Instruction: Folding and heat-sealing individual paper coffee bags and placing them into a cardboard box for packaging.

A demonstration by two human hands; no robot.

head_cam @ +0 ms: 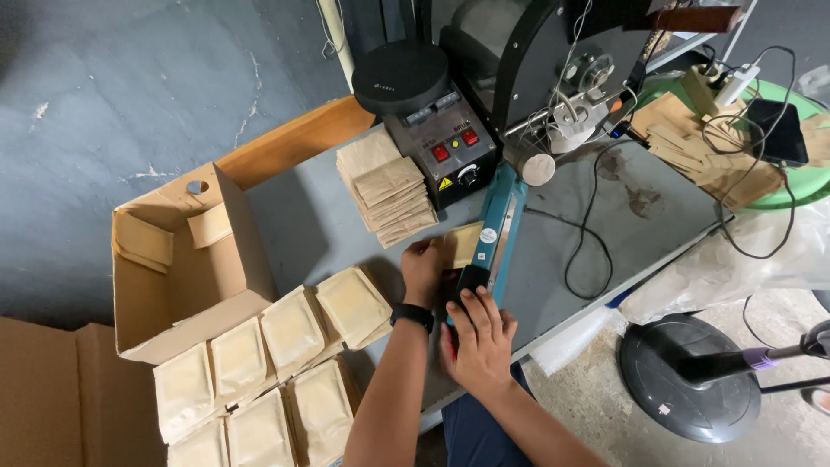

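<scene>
Head view, looking down at a grey worktop (311,229).

Left hand (424,268): forearm rises from the bottom edge, black wristband (412,316) at the wrist. Fingers curled and pinched on the near edge of a tan paper pouch (464,243), which lies flat with its far end under the blue arm of the heat sealer (500,223).

Right hand (478,339): palm down, fingers together and extended, pressing on the black handle end of the sealer arm. It lies flat on the handle rather than wrapping it. The arm of the sealer is down on the pouch.

Packages:
- Stack of flat, unfilled tan pouches (386,188), fanned, on the worktop just left of the sealer's grey control box (443,145), which carries two red buttons and a black dial.
- Filled cream-tan pouches (294,333), plump and rectangular, in two overlapping rows on the left near part of the worktop; the row reaches from beside the left forearm to the bottom-left edge.
- Open brown cardboard box (177,259) on its side behind the filled pouches, flaps open.
- Further loose tan pouches (692,143) at upper right, under tangled cables, beside a green round surface (800,177).

Other: black drum-shaped machine (527,52) behind the sealer; black round base of a stand (687,376) on the floor at right.
</scene>
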